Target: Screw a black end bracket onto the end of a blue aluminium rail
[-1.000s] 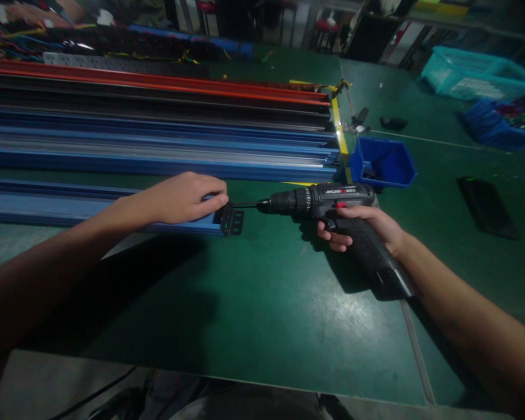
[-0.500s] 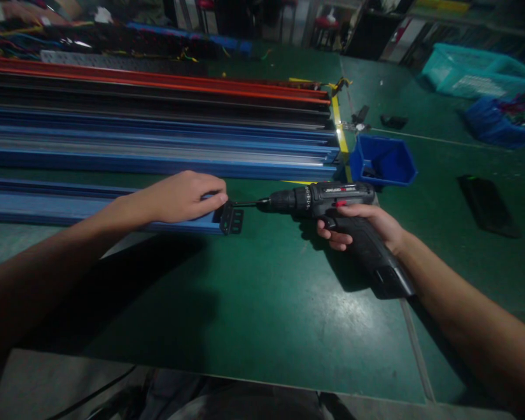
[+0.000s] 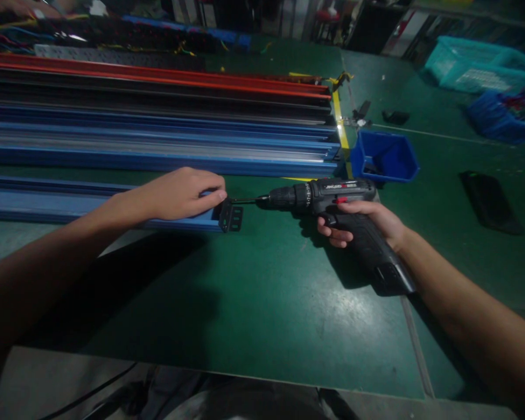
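Observation:
My right hand (image 3: 359, 224) is wrapped round the handle of a black cordless drill (image 3: 332, 195), which points left. Its long bit (image 3: 245, 200) reaches the black slotted end bracket (image 3: 231, 218) at the end of a blue metal profile (image 3: 83, 204). Over that same end lies my left hand (image 3: 188, 192), closed on the profile, with thumb and fingertips beside the bracket. The palm hides part of the profile. Whether a screw sits at the bit's tip is too small to make out.
Several blue, black and red profiles (image 3: 166, 137) lie behind, parallel to mine. A blue bin (image 3: 385, 157) stands behind the drill. Further right are a dark phone-like slab (image 3: 490, 201), a teal basket (image 3: 476, 67) and a blue basket (image 3: 503, 119). Another person's hand (image 3: 21, 9) is at the far left.
The view has shifted very slightly. Both hands, the drill and the bracket keep the same positions relative to each other.

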The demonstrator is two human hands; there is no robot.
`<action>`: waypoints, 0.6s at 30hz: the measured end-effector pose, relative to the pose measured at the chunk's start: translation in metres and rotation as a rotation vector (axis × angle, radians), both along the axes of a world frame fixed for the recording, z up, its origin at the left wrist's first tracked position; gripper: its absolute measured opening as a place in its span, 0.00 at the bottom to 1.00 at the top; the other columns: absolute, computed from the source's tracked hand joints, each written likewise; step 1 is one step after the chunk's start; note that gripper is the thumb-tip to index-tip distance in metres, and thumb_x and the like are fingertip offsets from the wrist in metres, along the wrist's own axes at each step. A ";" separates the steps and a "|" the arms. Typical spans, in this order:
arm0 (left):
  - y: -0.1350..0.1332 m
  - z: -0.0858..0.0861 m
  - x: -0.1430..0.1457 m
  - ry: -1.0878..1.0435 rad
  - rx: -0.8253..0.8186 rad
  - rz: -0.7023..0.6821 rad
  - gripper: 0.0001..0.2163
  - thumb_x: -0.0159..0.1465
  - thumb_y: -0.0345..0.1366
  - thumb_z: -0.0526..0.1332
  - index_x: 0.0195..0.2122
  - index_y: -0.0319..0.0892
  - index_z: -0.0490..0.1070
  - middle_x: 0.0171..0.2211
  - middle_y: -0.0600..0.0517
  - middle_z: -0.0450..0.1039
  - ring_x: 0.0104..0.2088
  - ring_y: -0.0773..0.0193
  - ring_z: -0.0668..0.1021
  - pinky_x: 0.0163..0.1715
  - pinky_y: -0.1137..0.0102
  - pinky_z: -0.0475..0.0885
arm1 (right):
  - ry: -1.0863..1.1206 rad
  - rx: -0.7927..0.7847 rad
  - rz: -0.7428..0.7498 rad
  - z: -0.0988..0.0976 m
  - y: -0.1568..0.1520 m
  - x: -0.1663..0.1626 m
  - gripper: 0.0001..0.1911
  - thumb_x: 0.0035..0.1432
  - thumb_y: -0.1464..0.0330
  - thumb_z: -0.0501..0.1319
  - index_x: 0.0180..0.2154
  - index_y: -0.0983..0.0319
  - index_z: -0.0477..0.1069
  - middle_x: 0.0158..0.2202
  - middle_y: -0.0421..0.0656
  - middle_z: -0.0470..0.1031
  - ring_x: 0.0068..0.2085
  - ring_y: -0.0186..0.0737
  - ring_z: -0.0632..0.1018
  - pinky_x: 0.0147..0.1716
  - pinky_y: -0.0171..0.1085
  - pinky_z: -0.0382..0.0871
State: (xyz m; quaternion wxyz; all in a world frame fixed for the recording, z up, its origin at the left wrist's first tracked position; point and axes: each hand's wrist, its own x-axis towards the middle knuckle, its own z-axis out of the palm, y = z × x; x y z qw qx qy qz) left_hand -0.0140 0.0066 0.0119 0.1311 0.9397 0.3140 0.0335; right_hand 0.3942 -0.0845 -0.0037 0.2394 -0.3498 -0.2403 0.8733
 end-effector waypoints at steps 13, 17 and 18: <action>0.000 0.000 -0.001 0.012 0.010 -0.011 0.21 0.77 0.49 0.48 0.35 0.43 0.73 0.33 0.47 0.78 0.31 0.58 0.77 0.36 0.65 0.66 | 0.018 0.004 0.011 -0.001 0.000 0.001 0.13 0.72 0.64 0.62 0.48 0.69 0.75 0.40 0.50 0.80 0.28 0.33 0.71 0.34 0.35 0.77; 0.001 -0.001 -0.002 0.013 0.008 -0.007 0.22 0.77 0.49 0.48 0.35 0.43 0.73 0.33 0.48 0.78 0.32 0.58 0.77 0.36 0.65 0.66 | 0.034 -0.004 0.005 -0.001 -0.001 0.001 0.15 0.75 0.65 0.57 0.49 0.72 0.74 0.40 0.52 0.80 0.29 0.33 0.72 0.35 0.34 0.77; 0.001 -0.001 -0.002 0.013 0.009 -0.009 0.22 0.77 0.49 0.48 0.35 0.43 0.73 0.33 0.48 0.78 0.32 0.58 0.77 0.36 0.65 0.66 | 0.044 -0.006 0.006 -0.002 0.000 0.001 0.15 0.75 0.65 0.58 0.50 0.72 0.74 0.40 0.52 0.80 0.29 0.33 0.72 0.35 0.34 0.77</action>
